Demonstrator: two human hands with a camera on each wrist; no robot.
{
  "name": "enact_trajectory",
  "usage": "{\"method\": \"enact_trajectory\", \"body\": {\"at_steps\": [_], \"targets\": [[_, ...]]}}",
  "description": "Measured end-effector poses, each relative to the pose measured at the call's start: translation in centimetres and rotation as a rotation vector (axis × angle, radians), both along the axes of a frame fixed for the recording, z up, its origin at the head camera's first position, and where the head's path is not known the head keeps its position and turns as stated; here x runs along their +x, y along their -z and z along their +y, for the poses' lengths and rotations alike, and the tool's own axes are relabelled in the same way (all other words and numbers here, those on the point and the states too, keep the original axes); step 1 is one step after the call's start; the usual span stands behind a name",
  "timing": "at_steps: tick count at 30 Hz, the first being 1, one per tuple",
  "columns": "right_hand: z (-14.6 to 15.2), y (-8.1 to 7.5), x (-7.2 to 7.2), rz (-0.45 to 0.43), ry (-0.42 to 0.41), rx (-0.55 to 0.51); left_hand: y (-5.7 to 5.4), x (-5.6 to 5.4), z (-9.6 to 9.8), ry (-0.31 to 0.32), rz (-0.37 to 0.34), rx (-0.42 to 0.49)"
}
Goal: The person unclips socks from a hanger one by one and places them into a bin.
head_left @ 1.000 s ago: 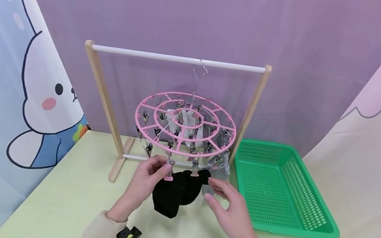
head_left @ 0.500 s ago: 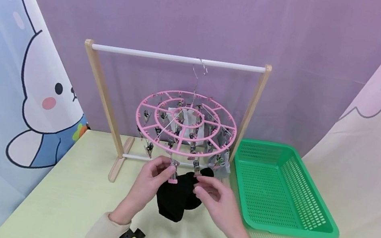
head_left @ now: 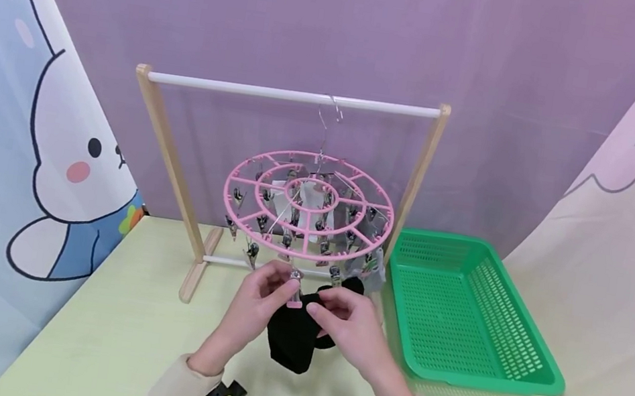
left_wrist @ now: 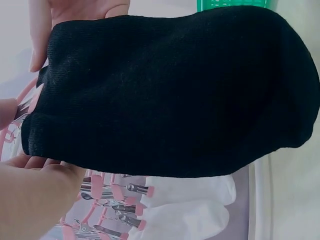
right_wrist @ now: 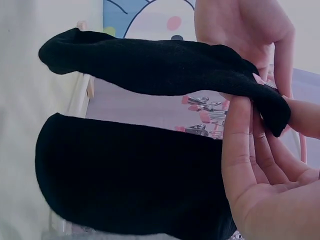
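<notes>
A black sock (head_left: 291,343) hangs in front of the pink round clip hanger (head_left: 303,255), with a metal clip with pink tips (head_left: 294,303) at its cuff. My left hand (head_left: 248,307) pinches that clip between thumb and fingers. The cuff's right corner is pinched by my right hand (head_left: 358,332); the right wrist view shows the cloth (right_wrist: 272,107) between thumb and fingers. Behind my right hand, a second black sock (head_left: 354,286) hangs below another clip (head_left: 335,275); it appears wide and flat (right_wrist: 130,175) in the right wrist view.
The hanger hooks onto a white rod (head_left: 235,88) between wooden posts. White socks (head_left: 310,214) and grey socks (head_left: 370,276) hang from it, among several bare clips (head_left: 251,253). A green basket (head_left: 510,389) stands at the right on the pale table (head_left: 110,331).
My right hand has moved left from the second black sock to the nearer sock's cuff and now pinches it. My left hand and its clip have shifted slightly right.
</notes>
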State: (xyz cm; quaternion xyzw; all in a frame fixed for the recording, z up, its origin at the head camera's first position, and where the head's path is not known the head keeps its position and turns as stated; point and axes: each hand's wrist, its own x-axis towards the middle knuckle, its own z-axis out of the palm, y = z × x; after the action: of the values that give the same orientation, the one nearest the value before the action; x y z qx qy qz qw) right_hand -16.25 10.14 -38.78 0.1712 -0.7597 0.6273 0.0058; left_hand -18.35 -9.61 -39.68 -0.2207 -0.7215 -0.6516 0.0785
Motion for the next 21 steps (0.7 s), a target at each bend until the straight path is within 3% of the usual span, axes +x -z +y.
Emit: {"method": "enact_trajectory", "body": {"at_steps": [10,21], "targets": [[0.3,0.0,-0.1,0.020,-0.017,0.035,0.0,-0.4,0.6,-0.003,0.047,-0.049],[0.8,0.1,-0.3,0.083,-0.014,0.082,0.2,-0.4,1.3,-0.024,0.061,-0.033]]}}
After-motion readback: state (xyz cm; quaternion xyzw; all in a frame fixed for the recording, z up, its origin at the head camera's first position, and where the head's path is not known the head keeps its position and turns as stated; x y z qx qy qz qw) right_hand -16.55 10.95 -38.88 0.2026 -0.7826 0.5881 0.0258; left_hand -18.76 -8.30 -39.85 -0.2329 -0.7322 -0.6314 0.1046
